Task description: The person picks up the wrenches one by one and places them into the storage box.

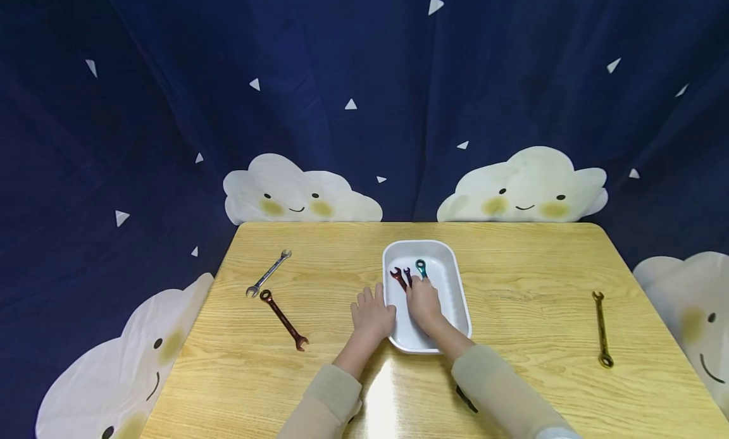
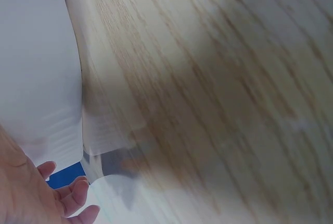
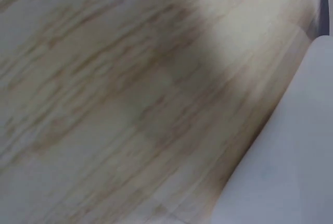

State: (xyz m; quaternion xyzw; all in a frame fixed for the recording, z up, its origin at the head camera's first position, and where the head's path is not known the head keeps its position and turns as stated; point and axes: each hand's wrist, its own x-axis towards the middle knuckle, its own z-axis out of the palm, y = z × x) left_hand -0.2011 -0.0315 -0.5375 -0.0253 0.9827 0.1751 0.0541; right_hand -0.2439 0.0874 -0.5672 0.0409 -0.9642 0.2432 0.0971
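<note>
A white rectangular tray (image 1: 462,300) stands on the wooden table. Inside, at its far half, lie a red wrench (image 1: 397,276), a small dark purple wrench (image 1: 407,274) and a teal ring-ended wrench (image 1: 421,266); their near parts are hidden by my right hand (image 1: 424,305). Its fingers look curled on the teal wrench's shaft, though their tips are hidden. My left hand (image 1: 373,315) lies at the tray's left side, fingers spread and loosely bent, the thumb side touching the rim. The left wrist view shows those fingers (image 2: 73,198) beside the tray wall (image 2: 41,78).
On the table's left lie a silver open-ended wrench (image 1: 269,274) and a dark red combination wrench (image 1: 285,319). A gold combination wrench (image 1: 602,331) lies at the far right. Beyond the back edge hangs a dark blue curtain (image 1: 364,59) with clouds. The right wrist view shows tabletop and tray wall (image 3: 291,151).
</note>
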